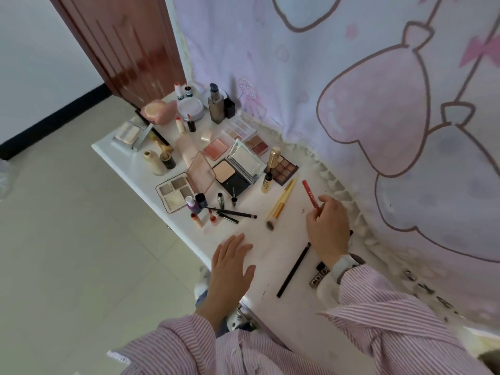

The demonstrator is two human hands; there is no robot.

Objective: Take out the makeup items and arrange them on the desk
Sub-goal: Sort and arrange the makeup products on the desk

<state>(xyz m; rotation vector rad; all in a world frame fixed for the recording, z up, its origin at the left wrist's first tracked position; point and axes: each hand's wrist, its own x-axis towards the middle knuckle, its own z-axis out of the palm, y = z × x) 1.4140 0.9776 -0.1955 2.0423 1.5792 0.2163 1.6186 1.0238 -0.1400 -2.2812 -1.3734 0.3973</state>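
My right hand [328, 228] pinches the near end of a red pencil [310, 194], which slants up and away over the white desk [273, 253]. Flat on the desk near its front edge lies my left hand [232, 266], fingers spread, holding nothing. Beyond the hands lie a gold-handled brush [280, 204], thin black pencils [234, 213], open eyeshadow palettes [176, 192], a powder compact [234, 175] and a gold tube [269, 171]. A long black pencil [293, 270] and a dark lettered tube [319, 276] lie beside my right wrist.
Bottles, lipsticks, a pink case [159, 111] and a pump bottle [216, 105] crowd the far end of the desk. A pink printed curtain [365, 104] hangs along the right. A brown door [127, 50] stands behind, with tiled floor [81, 253] to the left.
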